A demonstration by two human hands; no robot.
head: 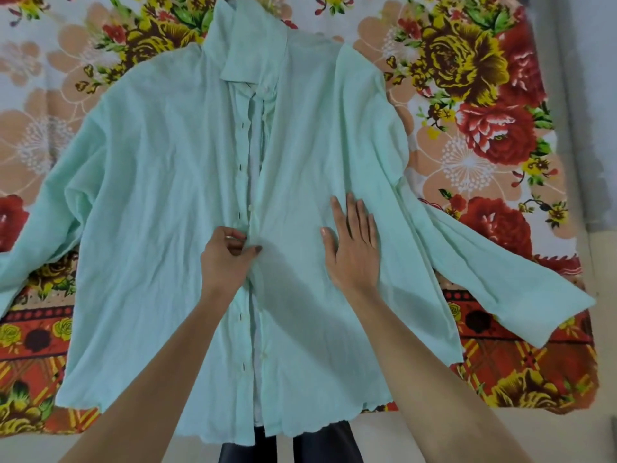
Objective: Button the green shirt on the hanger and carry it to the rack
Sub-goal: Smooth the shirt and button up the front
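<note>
A pale green shirt (160,182) lies spread out flat on a flowered bedsheet (484,105), collar at the far end, sleeves out to both sides. Its front is open along the middle, with buttonholes down the left strip and small buttons on the right strip. My left hand (227,259) pinches the front strip near mid-height, fingers closed on the cloth. My right hand (352,242) lies flat, fingers apart, on the right front panel. The hanger is hidden, except perhaps a dark bit above the collar.
The bedsheet's near edge ends just past the shirt hem, with pale floor (534,436) beyond. My dark trouser legs (320,442) show below the hem. A grey wall strip (587,95) runs along the right side.
</note>
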